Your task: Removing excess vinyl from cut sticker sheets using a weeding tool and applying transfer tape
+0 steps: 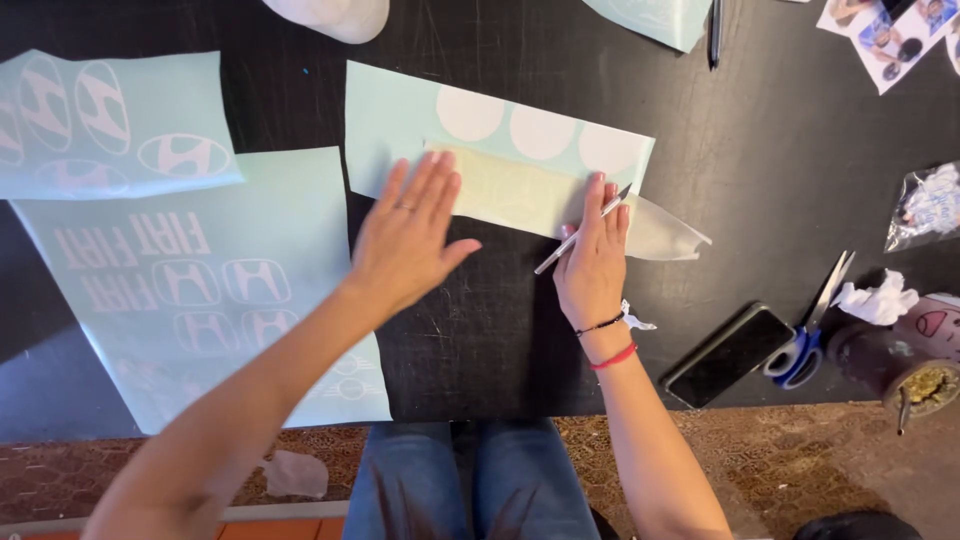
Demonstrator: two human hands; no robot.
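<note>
Black tabletop (500,330): left hand (405,235) flat (fingers spread) on vinyl sheet (385,120), right hand (592,262) grasping knife (580,237).

Black, scratched desk (480,330) carries pale blue vinyl sheets: two with cut emblems at left (110,125) (200,290), one with three white circles at centre (400,120), another at the top edge (655,18). A yellowish transfer strip (515,190) lies over the centre sheet. At right: dark phone (728,355), blue-handled scissors (810,330), crumpled white paper (875,300), clear bag (925,205), photo prints (890,30).
</note>
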